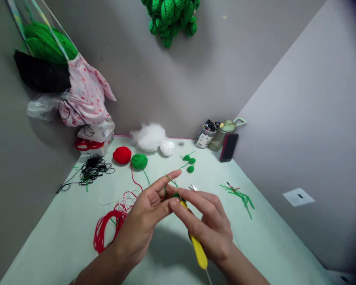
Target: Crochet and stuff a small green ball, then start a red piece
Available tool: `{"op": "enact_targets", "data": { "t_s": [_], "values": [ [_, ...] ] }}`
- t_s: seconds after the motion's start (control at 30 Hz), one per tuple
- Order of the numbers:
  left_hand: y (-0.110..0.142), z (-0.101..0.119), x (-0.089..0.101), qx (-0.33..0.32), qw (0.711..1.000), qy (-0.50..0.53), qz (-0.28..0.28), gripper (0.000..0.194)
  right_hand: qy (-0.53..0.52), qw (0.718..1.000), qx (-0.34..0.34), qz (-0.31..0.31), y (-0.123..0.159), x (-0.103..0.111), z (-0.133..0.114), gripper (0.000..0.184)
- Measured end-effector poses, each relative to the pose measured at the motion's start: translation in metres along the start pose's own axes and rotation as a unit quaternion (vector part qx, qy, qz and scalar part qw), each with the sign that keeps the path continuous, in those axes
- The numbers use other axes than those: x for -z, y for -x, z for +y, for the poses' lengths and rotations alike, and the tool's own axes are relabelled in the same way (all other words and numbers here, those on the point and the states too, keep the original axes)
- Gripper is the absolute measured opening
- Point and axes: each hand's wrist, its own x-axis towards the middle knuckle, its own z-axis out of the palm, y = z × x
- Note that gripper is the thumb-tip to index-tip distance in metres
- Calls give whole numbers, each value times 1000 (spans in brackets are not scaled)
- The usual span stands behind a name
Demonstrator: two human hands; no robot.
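My right hand (209,227) grips a yellow-handled crochet hook (198,249), its tip at a tiny green crocheted piece (175,195). My left hand (148,215) pinches that piece between thumb and middle finger, with the forefinger stretched out and green yarn (172,181) running over it. The strand leads back to a green yarn ball (139,161) on the pale green table (62,237).
A red yarn ball (122,154), loose red yarn (108,227), black yarn (90,170), white stuffing (149,136), small green pieces (189,162), scissors (192,188) and green scraps (240,196) lie around. A jar (205,136), bottle (222,134) and phone (228,147) stand in the corner. Bags (83,95) hang at left.
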Motion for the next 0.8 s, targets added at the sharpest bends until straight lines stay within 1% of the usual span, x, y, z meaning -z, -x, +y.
{"op": "enact_targets", "data": {
  "t_s": [0.03,0.1,0.17,0.2,0.27,0.37,0.47,0.5,0.53,0.57,0.6,0.67,0.7,0.73,0.77,0.8],
  "values": [
    [0,0,-1,14,1000,14,-8,54,-3,1000,7,12,-1,-1,0,39],
    [0,0,-2,34,998,35,-28,57,-61,997,-15,42,-4,-2,0,34],
    [0,1,-2,42,998,39,-40,55,-160,984,-59,58,-8,-3,0,30],
    [0,3,-1,41,998,35,-43,54,-212,971,-90,63,-10,-3,0,28],
    [0,7,3,32,998,25,-44,52,-308,935,-158,80,-13,-1,2,25],
    [0,13,7,18,999,7,-47,49,-413,868,-255,104,-18,3,5,18],
    [0,14,7,18,998,3,-57,45,-495,801,-319,106,-24,5,7,16],
    [0,12,6,17,998,0,-60,43,-514,785,-331,103,-24,4,7,17],
    [0,10,5,16,998,-7,-63,42,-525,776,-337,97,-24,3,6,17],
    [0,8,4,11,998,-20,-65,42,-525,777,-335,92,-23,2,5,16],
    [1,5,4,4,997,-40,-65,42,-515,789,-325,84,-22,0,4,16],
    [1,3,4,-13,993,-99,-58,45,-477,823,-299,74,-18,-3,3,14],
    [2,3,4,-19,990,-133,-52,47,-459,836,-291,74,-16,-4,3,14],
    [3,4,5,-23,985,-167,-44,47,-449,841,-292,76,-15,-4,4,14],
    [4,6,6,-25,979,-197,-35,46,-449,837,-301,79,-14,-4,5,14],
    [4,8,7,-25,975,-219,-29,45,-458,827,-316,81,-14,-4,6,14]
  ]
}}
